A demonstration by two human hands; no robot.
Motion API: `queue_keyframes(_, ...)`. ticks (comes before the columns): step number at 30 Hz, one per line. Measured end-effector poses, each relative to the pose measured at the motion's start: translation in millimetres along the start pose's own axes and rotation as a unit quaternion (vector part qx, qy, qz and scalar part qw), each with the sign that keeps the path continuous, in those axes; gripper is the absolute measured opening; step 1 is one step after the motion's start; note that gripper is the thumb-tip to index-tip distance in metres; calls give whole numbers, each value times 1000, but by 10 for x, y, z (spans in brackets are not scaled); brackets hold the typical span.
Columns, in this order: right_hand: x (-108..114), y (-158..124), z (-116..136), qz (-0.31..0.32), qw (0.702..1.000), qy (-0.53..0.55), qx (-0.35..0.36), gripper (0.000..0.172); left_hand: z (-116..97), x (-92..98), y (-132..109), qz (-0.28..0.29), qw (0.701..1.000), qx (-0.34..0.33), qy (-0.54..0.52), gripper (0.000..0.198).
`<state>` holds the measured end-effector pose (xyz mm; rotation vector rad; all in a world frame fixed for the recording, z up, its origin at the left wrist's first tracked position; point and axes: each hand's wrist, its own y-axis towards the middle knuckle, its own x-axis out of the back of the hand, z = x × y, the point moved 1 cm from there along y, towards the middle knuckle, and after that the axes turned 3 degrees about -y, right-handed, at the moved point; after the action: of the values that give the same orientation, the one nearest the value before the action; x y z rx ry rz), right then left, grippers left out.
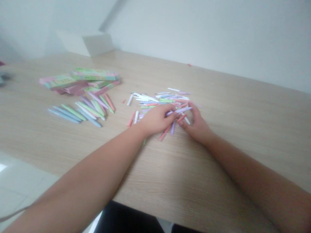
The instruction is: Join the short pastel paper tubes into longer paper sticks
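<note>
A loose heap of small pastel pen parts (pixel 157 98), white, pink, green and purple, lies on the wooden table (pixel 218 106). My left hand (pixel 156 119) rests on the heap's near edge and pinches one end of a purple pen piece (pixel 181 110). My right hand (pixel 198 124) sits just right of it, fingers curled at the same piece's other end. More pink and purple pieces lie under both hands.
A row of assembled pastel pens (pixel 82 111) lies to the left. Behind them sit stacked pink and green flat boxes (pixel 82 81). A white box (pixel 85 42) stands by the far wall. The table's near edge runs under my forearms.
</note>
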<state>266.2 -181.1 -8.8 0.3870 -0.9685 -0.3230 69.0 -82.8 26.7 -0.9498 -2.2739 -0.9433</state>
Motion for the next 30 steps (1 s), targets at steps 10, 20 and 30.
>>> queue_keyframes(10,334,-421,133,-57,993,-34,-94,28,-162,23,-57,97,995,-21,30,26)
queue_keyframes(20,316,-372,101,-13,996,-64,-66,23,-52,-28,-53,106,989,-58,80,29)
queue_keyframes(30,308,-376,168,11,994,-91,-53,19,-81,-56,-79,120,987,-67,87,33)
